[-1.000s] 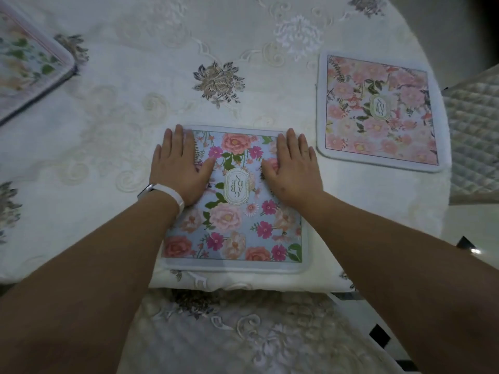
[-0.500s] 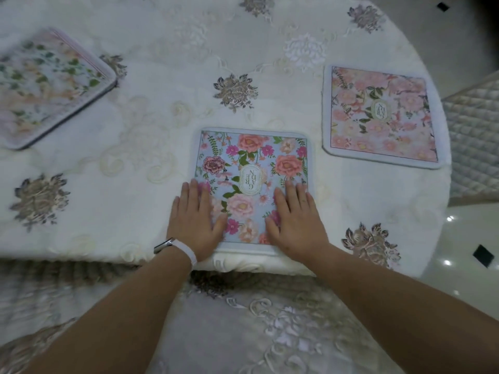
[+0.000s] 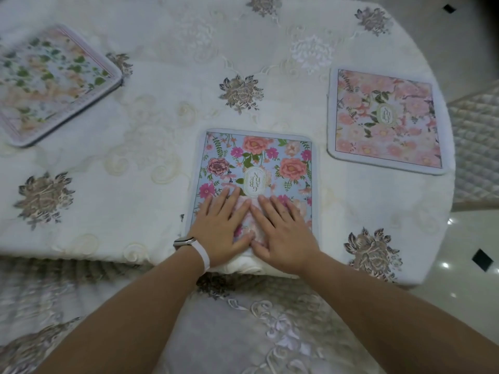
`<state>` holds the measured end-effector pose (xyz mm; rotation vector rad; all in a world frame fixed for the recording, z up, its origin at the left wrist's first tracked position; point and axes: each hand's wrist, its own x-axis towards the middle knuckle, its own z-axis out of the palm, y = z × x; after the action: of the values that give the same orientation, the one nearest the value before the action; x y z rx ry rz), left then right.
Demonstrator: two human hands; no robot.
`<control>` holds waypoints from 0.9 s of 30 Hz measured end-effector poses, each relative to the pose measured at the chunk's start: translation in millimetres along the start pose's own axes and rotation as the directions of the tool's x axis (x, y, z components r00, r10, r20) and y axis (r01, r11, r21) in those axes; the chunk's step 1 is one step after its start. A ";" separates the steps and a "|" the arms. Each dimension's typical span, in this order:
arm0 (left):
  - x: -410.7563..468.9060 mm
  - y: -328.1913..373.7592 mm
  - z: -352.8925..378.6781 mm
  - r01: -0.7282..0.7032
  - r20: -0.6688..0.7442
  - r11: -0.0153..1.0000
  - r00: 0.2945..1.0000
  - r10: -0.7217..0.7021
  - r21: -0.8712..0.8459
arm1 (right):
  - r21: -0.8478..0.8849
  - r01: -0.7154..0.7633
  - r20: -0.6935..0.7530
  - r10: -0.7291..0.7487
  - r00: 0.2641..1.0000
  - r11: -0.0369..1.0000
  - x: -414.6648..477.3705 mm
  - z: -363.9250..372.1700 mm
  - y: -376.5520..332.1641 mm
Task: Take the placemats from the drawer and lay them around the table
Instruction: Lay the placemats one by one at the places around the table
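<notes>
A blue floral placemat [image 3: 256, 163] lies flat at the near edge of the round table [image 3: 167, 125]. My left hand [image 3: 220, 225] and my right hand [image 3: 282, 229] rest flat on its near half, side by side, fingers straight and thumbs almost touching. A pink floral placemat [image 3: 386, 122] lies on the table to the right. A pale placemat with green leaves [image 3: 51, 82] lies at the far left, partly cut off by the frame. No drawer is in view.
An embroidered white tablecloth covers the table and hangs over its near edge [image 3: 243, 333]. A quilted chair cushion [image 3: 478, 147] stands at the right, beside the table. Glossy tiled floor [image 3: 459, 265] shows at the lower right.
Both hands have slid from the mat's far half toward its near edge and drawn closer together. The view has pulled back, showing more of the table and the left placemat.
</notes>
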<state>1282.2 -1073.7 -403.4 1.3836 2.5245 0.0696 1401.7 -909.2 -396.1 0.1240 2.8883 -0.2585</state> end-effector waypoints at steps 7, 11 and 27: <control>-21.6 -9.8 -2.9 0.086 0.028 0.996 0.996 -0.087 0.028 | -0.003 -0.093 0.039 0.093 0.995 0.996 -21.8 -5.6 25.1; -40.1 -25.3 -6.0 0.180 0.099 0.984 0.979 -0.179 0.001 | 0.025 -0.205 0.079 0.203 0.976 0.978 -43.7 -5.7 44.8; -49.7 45.0 -57.5 0.277 -0.069 0.959 0.957 -0.281 -0.061 | 0.179 -0.316 0.043 0.314 0.949 0.932 -122.3 -67.7 108.8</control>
<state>1330.3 -1085.9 -330.3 1.0116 2.7346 0.1334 1516.1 -797.7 -319.5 0.6096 2.7688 -0.4608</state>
